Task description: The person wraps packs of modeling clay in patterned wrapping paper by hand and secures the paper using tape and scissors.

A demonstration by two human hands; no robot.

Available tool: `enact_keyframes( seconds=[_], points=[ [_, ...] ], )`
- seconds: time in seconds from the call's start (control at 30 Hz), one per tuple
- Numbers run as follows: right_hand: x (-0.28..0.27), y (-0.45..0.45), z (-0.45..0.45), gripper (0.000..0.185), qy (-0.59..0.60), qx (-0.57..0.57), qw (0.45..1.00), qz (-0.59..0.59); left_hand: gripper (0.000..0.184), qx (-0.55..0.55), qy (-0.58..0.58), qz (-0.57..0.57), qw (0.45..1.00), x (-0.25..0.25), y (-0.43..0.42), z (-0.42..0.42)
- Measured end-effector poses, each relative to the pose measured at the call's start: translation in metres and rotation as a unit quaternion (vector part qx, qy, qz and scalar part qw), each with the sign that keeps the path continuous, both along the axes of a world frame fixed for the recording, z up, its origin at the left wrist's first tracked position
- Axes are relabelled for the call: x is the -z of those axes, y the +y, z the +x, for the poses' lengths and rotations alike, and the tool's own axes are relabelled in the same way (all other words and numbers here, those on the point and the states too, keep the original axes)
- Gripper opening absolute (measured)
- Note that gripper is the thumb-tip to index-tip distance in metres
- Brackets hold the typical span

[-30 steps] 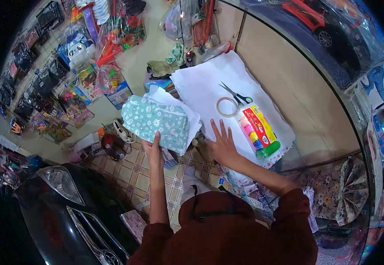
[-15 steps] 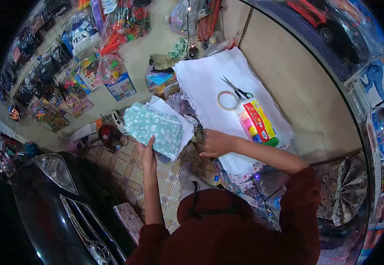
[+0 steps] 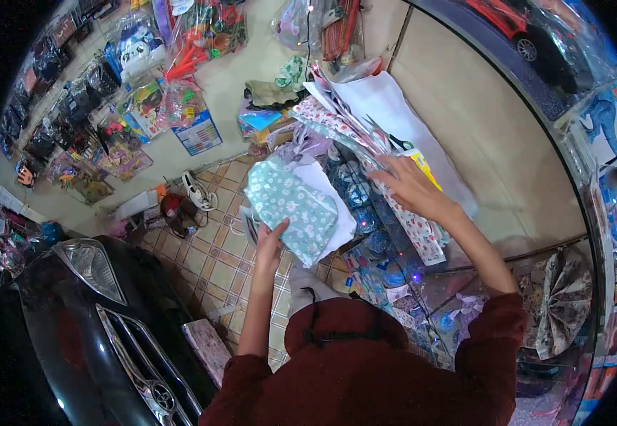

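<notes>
While your left hand (image 3: 268, 243) held floral bundle (image 3: 290, 202) over tiled floor (image 3: 216, 263), fingers clamped on near edge, your right hand (image 3: 415, 187) touched tilted-up sheets (image 3: 419, 231) above worktop (image 3: 369, 221); its grip, couldn't tell.

We find the room moderately lit, brightest on the white paper (image 3: 393, 103), which washes out to a nearly plain surface. A tiny blue light (image 3: 415, 277) glows with a soft halo. Hard white glints sit on the black car (image 3: 49, 319) and its chrome grille (image 3: 132, 358), while the maroon top (image 3: 365, 369) sinks into shadow, losing detail. Our wide lens bends the glass counter's rim (image 3: 553, 135) into an arc, with black corners around. We find the wall packets (image 3: 134, 106) too soft for reading small print.
</notes>
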State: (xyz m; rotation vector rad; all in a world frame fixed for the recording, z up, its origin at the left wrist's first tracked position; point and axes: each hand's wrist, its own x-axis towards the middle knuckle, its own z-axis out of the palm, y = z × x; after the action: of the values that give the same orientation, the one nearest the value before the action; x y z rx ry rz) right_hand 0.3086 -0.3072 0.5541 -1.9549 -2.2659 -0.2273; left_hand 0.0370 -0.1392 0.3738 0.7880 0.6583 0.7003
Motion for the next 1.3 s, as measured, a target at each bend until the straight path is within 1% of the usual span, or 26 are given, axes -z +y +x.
enact_keyframes(
  seconds=[0.07,0.1,0.17,0.2,0.23,0.27,0.33,0.37,0.43,0.47,0.5,0.6,0.63,0.7,0.73,0.77,0.87,0.9,0.97,1.0,1.07,1.1,1.17,1.2,1.27,1.3],
  points=[
    [-0.012,0.0,-0.013,0.064,0.057,0.073,0.993,0.073,0.049,0.016,-0.017,0.003,1.0,0.003,-0.002,0.009],
    [-0.008,-0.013,-0.008,0.072,0.112,0.104,0.984,0.093,0.05,0.031,-0.017,-0.024,0.999,0.007,-0.016,0.02],
    [0.005,-0.027,0.009,0.062,0.202,0.207,0.957,0.009,0.05,0.06,-0.023,-0.026,0.998,0.01,-0.038,0.036],
    [0.01,-0.026,0.017,0.057,0.245,0.259,0.934,-0.037,0.05,0.077,-0.025,-0.031,0.996,0.006,-0.042,0.04],
    [0.022,-0.025,0.028,0.031,0.168,0.226,0.959,-0.017,0.051,0.087,-0.036,-0.017,0.995,0.001,-0.05,0.044],
    [0.031,-0.029,0.038,0.025,0.155,0.238,0.959,-0.013,0.052,0.092,-0.035,-0.009,0.995,0.0,-0.056,0.05],
    [0.016,-0.026,0.031,0.015,0.128,0.261,0.957,-0.007,0.054,0.101,-0.034,0.003,0.994,0.0,-0.065,0.06],
    [0.011,-0.026,0.032,0.014,0.13,0.266,0.955,-0.005,0.055,0.117,-0.036,0.017,0.992,0.0,-0.07,0.065],
    [-0.002,-0.021,0.034,0.012,0.136,0.278,0.951,0.0,0.053,0.122,-0.034,0.045,0.991,-0.003,-0.081,0.075],
    [-0.007,-0.02,0.035,0.011,0.117,0.271,0.955,0.008,0.051,0.124,-0.033,0.059,0.99,-0.004,-0.087,0.081],
    [-0.012,-0.02,0.036,0.009,0.099,0.264,0.959,0.015,0.052,0.128,-0.034,0.075,0.988,0.005,-0.091,0.089],
    [-0.02,-0.018,0.033,0.007,0.035,0.255,0.966,0.021,0.054,0.131,0.036,0.14,0.981,0.002,-0.108,0.111],
    [-0.02,-0.016,0.03,0.008,0.012,0.253,0.967,0.02,0.06,0.145,0.076,0.174,0.971,0.009,-0.109,0.12],
    [-0.011,-0.012,0.018,0.007,-0.016,0.244,0.969,0.034,0.064,0.144,0.049,0.167,0.974,0.019,-0.126,0.132],
    [-0.008,-0.011,0.011,0.009,-0.031,0.239,0.97,0.042,0.066,0.143,0.035,0.164,0.975,0.014,-0.134,0.137],
    [-0.005,-0.013,0.003,0.008,-0.043,0.206,0.975,0.064,0.073,0.14,-0.002,0.167,0.976,0.01,-0.146,0.136],
    [0.008,-0.004,-0.009,0.006,-0.03,0.205,0.978,0.02,0.076,0.146,-0.034,0.17,0.974,0.023,-0.178,0.135],
    [0.008,-0.002,-0.018,0.005,-0.021,0.208,0.978,-0.005,0.073,0.154,0.007,0.22,0.963,0.034,-0.182,0.139],
    [0.03,0.005,-0.032,0.018,0.0,0.234,0.97,-0.059,0.071,0.221,-0.009,0.062,0.973,-0.006,-0.181,0.133],
    [0.045,0.008,-0.04,0.025,0.01,0.247,0.965,-0.086,0.065,0.281,0.008,0.073,0.957,0.014,-0.176,0.138],
    [0.07,0.008,-0.057,0.05,0.043,0.28,0.954,-0.097,0.056,0.401,0.038,0.108,0.909,0.056,-0.167,0.149],
    [0.077,0.007,-0.062,0.058,0.067,0.29,0.948,-0.112,0.052,0.466,0.07,0.19,0.861,0.071,-0.151,0.145],
    [0.089,0.007,-0.067,0.074,0.119,0.308,0.934,-0.139,0.041,0.544,0.112,0.26,0.79,0.041,-0.112,0.115],
    [0.096,0.006,-0.068,0.075,0.132,0.311,0.932,-0.129,0.034,0.564,0.122,0.248,0.778,0.003,-0.093,0.093],
    [0.104,0.003,-0.069,0.078,0.16,0.316,0.928,-0.112,0.034,0.509,0.018,0.232,0.829,0.01,-0.073,0.073],
    [0.101,0.004,-0.07,0.078,0.164,0.334,0.918,-0.135,0.035,0.465,0.034,0.232,0.854,0.016,-0.061,0.067]
  ],
)
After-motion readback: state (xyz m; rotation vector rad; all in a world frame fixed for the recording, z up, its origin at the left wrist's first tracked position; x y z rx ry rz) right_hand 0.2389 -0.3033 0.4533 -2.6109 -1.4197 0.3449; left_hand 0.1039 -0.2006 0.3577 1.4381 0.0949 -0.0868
